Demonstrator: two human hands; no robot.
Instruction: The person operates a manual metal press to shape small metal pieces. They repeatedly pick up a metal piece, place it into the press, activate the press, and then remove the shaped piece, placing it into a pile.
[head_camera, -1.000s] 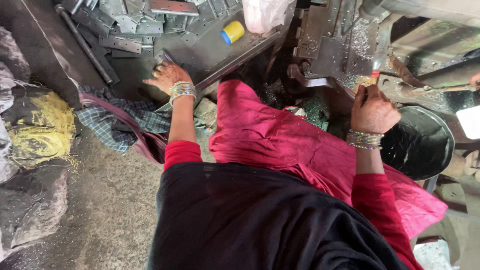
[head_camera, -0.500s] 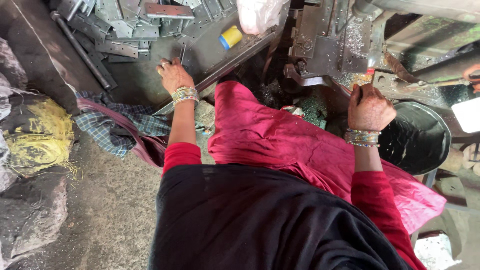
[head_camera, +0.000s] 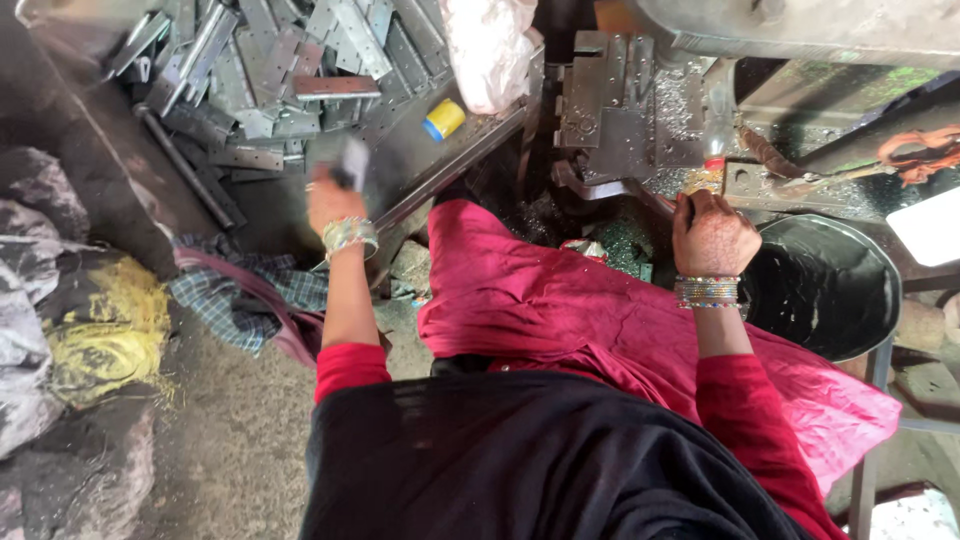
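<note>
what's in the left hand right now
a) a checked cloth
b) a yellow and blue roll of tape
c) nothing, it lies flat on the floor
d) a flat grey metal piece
d: the left hand is raised with a flat grey metal piece gripped in its fingers, blurred, just in front of the pile of metal pieces; the yellow and blue roll and the checked cloth lie apart from it.

Packaging near the metal pile

A pale pink plastic bag hangs well right of the left hand's fingers; a small yellow-and-blue roll lies between them.
</note>
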